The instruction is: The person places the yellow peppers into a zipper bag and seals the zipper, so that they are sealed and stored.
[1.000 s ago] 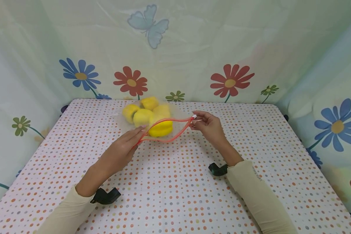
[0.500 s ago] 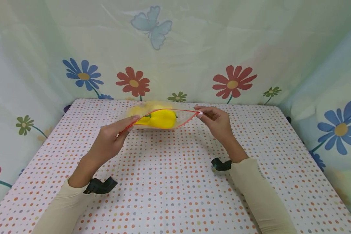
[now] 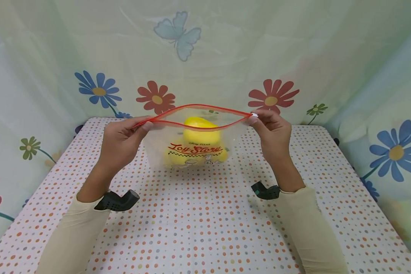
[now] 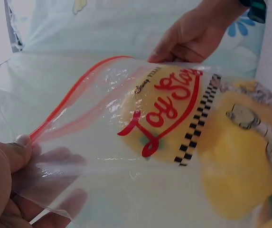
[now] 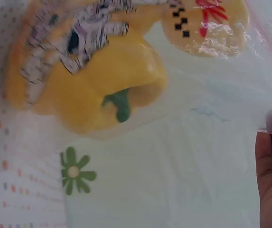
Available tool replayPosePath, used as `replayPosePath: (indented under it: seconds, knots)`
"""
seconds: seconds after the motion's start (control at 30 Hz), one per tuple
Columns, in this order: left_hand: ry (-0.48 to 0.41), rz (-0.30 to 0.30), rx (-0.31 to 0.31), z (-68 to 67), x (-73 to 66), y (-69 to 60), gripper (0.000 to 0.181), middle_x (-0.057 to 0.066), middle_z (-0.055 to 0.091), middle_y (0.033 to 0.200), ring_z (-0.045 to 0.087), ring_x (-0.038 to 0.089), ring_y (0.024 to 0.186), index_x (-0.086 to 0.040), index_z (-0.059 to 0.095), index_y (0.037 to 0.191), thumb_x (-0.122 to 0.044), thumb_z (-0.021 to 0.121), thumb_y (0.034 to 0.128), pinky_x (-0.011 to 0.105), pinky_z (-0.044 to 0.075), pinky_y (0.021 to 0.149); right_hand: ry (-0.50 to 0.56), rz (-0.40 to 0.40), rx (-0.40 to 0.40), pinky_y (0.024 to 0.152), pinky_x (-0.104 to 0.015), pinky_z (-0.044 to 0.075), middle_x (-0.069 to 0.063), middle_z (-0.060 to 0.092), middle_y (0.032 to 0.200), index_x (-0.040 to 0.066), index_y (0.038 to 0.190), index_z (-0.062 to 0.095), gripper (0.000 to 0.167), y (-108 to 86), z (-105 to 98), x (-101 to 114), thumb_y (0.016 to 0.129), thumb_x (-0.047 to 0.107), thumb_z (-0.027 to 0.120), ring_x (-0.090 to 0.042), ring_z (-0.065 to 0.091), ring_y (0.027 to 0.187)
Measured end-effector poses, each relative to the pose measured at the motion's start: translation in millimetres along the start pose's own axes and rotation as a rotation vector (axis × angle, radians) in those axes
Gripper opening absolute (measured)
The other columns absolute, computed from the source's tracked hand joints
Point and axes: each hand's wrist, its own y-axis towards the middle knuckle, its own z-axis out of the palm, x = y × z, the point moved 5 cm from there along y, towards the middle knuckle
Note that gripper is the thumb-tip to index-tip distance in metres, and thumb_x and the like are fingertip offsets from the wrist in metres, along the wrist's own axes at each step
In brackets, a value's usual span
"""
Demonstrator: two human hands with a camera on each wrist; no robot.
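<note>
A clear zip bag (image 3: 157, 152) with a red zip edge and "Toy Story" print hangs upright between my two hands, its mouth parted in the middle. Inside it are several yellow bell peppers (image 3: 200, 131); a green stem shows on one pepper (image 5: 112, 71) in the right wrist view. My left hand (image 3: 121, 142) pinches the left end of the zip edge between thumb and fingers. At the other end, by the white slider (image 3: 254, 115), my right hand (image 3: 274, 133) pinches the bag's corner. The bag's print covers part of the peppers.
A table with a dotted cloth (image 3: 191, 220) lies under the bag. Behind it hangs a curtain (image 3: 226, 45) with flowers and a butterfly. Each wrist wears a black camera mount (image 3: 118, 200).
Both hands have lifted the bag from a lying position to upright, moving up and farther apart. The peppers have slid toward the bag's bottom, and the printed side now faces me.
</note>
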Motion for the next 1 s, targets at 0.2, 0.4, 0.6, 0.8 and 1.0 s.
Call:
replayPosePath:
  seconds: [0.2, 0.4, 0.6, 0.8, 1.0]
  knots:
    - [-0.076, -0.109, 0.044, -1.7, -7.5, 11.8, 0.027, 0.007, 0.074, 0.098, 0.062, 0.006, 0.072, -0.002, 0.071, 0.117, -0.006, 0.066, 0.0899, 0.015, 0.044, 0.060, -0.003, 0.031, -0.053, 0.082, -0.027, 0.054, -0.011, 0.069, 0.091, -0.008, 0.106, 0.070, 0.020, 2.0, -1.5, 19.8, 0.087, -0.001, 0.068, -0.020, 0.067, 0.078]
    - [-0.072, -0.189, 0.100, -0.2, -2.5, 7.9, 0.027, 0.007, 0.074, 0.097, 0.068, 0.013, 0.093, -0.001, 0.071, 0.115, -0.012, 0.067, 0.0913, 0.021, 0.053, 0.081, -0.022, 0.241, -0.051, 0.086, -0.026, 0.052, -0.010, 0.068, 0.108, -0.002, 0.116, 0.070, 0.029, -3.2, -4.3, 17.3, 0.089, 0.008, 0.069, -0.022, 0.065, 0.094]
    - [0.013, -0.209, 0.093, -6.0, 0.1, 6.3, 0.027, 0.006, 0.074, 0.097, 0.061, 0.015, 0.080, -0.004, 0.072, 0.116, -0.014, 0.068, 0.0907, 0.018, 0.047, 0.062, 0.171, 0.327, 0.005, 0.086, -0.028, 0.052, -0.009, 0.068, 0.104, -0.003, 0.113, 0.070, 0.025, -9.1, -2.6, 13.0, 0.089, 0.000, 0.065, -0.019, 0.067, 0.087]
    - [0.182, -0.005, 0.100, -0.2, -31.3, 19.2, 0.032, 0.008, 0.069, 0.115, 0.064, 0.019, 0.103, -0.003, 0.068, 0.122, -0.003, 0.064, 0.0904, 0.021, 0.051, 0.084, 0.160, 0.325, -0.018, 0.085, -0.029, 0.053, -0.009, 0.069, 0.097, -0.004, 0.108, 0.070, 0.021, -11.1, -0.6, 15.7, 0.088, 0.000, 0.067, -0.020, 0.070, 0.083]
    - [0.332, 0.324, 0.263, 46.1, -98.9, 42.2, 0.037, 0.014, 0.058, 0.133, 0.050, 0.027, 0.127, 0.001, 0.063, 0.125, -0.015, 0.064, 0.0919, 0.041, 0.036, 0.108, 0.118, 0.340, -0.038, 0.083, -0.030, 0.054, -0.009, 0.070, 0.091, -0.002, 0.098, 0.072, 0.013, -10.5, -1.8, 19.3, 0.086, 0.002, 0.070, -0.019, 0.070, 0.080]
